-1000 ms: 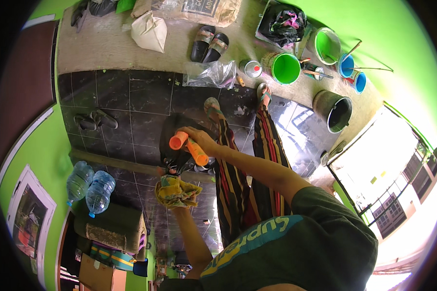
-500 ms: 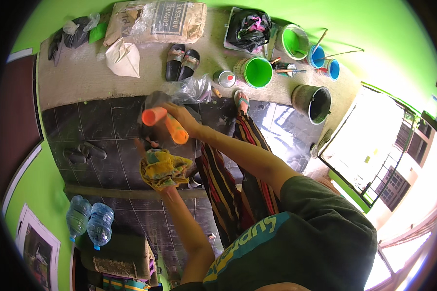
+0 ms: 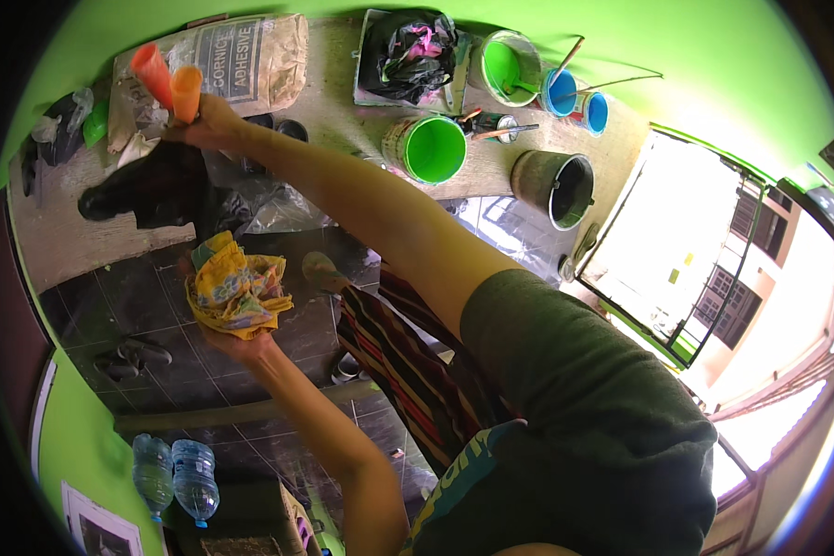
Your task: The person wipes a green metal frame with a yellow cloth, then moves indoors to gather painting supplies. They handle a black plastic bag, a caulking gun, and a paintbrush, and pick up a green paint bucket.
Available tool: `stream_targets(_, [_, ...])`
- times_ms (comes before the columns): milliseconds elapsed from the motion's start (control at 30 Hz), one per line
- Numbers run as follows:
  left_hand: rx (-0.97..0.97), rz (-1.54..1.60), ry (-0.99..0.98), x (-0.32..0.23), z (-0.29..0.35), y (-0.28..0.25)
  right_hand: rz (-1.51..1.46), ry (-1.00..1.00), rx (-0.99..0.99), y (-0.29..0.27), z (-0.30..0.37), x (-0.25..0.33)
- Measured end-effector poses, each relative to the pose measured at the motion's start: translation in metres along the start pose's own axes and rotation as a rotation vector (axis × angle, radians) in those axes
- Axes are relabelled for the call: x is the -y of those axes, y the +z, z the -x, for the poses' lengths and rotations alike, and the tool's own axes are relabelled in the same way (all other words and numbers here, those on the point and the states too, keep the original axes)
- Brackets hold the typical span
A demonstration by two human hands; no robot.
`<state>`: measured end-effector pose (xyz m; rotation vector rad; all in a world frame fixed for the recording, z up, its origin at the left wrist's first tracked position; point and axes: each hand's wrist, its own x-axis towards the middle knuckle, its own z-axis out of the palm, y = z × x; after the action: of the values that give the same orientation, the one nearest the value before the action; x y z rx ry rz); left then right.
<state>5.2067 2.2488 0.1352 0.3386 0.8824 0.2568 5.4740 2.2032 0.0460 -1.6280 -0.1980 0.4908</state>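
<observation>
High at the left, my right hand (image 3: 211, 127) is closed at the base of a red tube (image 3: 152, 74) and an orange tube (image 3: 185, 93), both with flared ends. Just below that hand is a long black object (image 3: 153, 190); whether it joins the tubes I cannot tell. My left hand (image 3: 241, 345) is closed under a bunched yellow patterned cloth (image 3: 236, 287), below the black object. The cloth hides most of its fingers.
A paper sack (image 3: 259, 69) lies at the far wall. To its right stand a green paint bucket (image 3: 426, 150), a dark bucket (image 3: 556, 185) and blue-lined pots (image 3: 562, 93). Clear plastic sheeting (image 3: 287, 208) lies on the step edge. Large water bottles (image 3: 195, 482) stand lower left.
The view has shifted. My right arm has stretched out to the far left, carrying the tubes up over the sack. The cloth in my left hand has moved left and slightly up.
</observation>
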Motion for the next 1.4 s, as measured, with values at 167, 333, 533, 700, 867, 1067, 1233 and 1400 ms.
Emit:
stream_targets(167, [0.275, 0.3, -0.021, 0.055, 0.008, 0.023, -0.269, 0.095, 0.12, -0.039, -0.056, -0.021])
stream_targets(333, [0.202, 0.242, 0.037, 0.079, 0.018, 0.074, -0.165, 0.08, 0.199, -0.068, -0.06, -0.014])
stream_targets(533, [0.123, 0.007, 0.068, 0.075, 0.043, 0.08, 0.411, -0.262, 0.207, -0.052, -0.028, 0.015])
stream_targets(700, [0.286, -0.394, -0.139, 0.026, 0.052, 0.051, 0.402, -0.284, 0.204, -0.05, -0.023, 0.016])
stream_targets(867, [-0.071, -0.911, 0.045, -0.051, 0.013, 0.037, 0.387, -0.352, 0.229, -0.052, -0.012, 0.025])
stream_targets(1067, [0.229, -1.846, 0.063, -0.074, -0.073, 0.081, 0.335, -0.409, 0.262, -0.052, 0.02, 0.027])
stream_targets(1233, [0.404, -2.112, -0.186, -0.06, -0.096, 0.067, 0.241, -0.388, 0.288, -0.053, 0.062, 0.023])
stream_targets(1400, [0.346, -1.922, -0.117, -0.053, -0.068, 0.032, 0.323, -0.561, 0.162, -0.057, 0.086, 0.022])
